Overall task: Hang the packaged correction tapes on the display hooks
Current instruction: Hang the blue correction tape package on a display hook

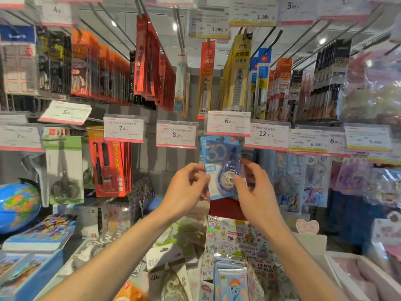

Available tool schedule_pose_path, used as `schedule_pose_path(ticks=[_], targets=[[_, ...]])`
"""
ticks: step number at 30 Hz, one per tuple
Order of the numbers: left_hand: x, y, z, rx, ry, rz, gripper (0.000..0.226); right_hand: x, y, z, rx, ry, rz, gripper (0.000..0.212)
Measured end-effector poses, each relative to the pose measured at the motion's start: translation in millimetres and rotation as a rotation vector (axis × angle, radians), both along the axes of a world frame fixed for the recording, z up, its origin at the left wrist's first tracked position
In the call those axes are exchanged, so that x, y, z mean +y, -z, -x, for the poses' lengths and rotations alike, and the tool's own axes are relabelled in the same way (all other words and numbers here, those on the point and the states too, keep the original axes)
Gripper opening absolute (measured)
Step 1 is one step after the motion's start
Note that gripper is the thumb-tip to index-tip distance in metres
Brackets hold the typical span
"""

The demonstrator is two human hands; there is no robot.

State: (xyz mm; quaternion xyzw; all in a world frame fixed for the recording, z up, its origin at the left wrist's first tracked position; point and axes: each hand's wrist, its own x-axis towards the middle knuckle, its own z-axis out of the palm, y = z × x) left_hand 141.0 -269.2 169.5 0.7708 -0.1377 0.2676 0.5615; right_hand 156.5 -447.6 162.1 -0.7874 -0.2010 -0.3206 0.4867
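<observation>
The packaged correction tape (221,168) — a blue card with a teardrop-shaped dispenser under clear plastic — is held up between both hands, its top edge tucked just under the 6.00 price tag (228,123), where the hook itself is hidden from view. To the left of the grip, the left hand (184,190) pinches the card's left edge with thumb and curled fingers; left of that again lies open wall beneath the 8.00 price tag (176,133), then a row of red pen packs (110,166) well apart. On the other side, the right hand (257,192) holds the pack's right edge and lower corner, fingers curled round it, thumb on the blister. Just to the right of the grip hang pale cartoon-printed packs (290,181), close enough that the card's right edge could catch them. The likely trouble: the hang-hole cannot be seen behind the tag, so the hook tip may miss it and push against the card, bending it or knocking the tag askew; a tilted pack would also slide off once released. Room is generous to the left and below the grip, where a red box (227,209) sits just beneath the pack, but tight above and to the right.
</observation>
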Motion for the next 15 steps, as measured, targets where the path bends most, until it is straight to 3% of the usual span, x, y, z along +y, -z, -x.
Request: schedule_pose_path(ticks=[5, 10, 15], targets=[[6.1, -4.2, -23.6, 0.010, -0.103, -0.035, 0.016, 13.9, -4.1, -20.9, 0.084, 0.071, 0.038, 0.042], [17.3, -2.1, -58.7, 0.032, -0.188, -0.107, 0.006, 31.7, -4.5, -39.5, 0.129, 0.104, 0.033, 0.044], [20.9, 1.6, -73.7, 0.077, -0.235, -0.095, 0.017, 40.7, -0.5, -48.4, 0.155, 0.138, 0.045, 0.045]])
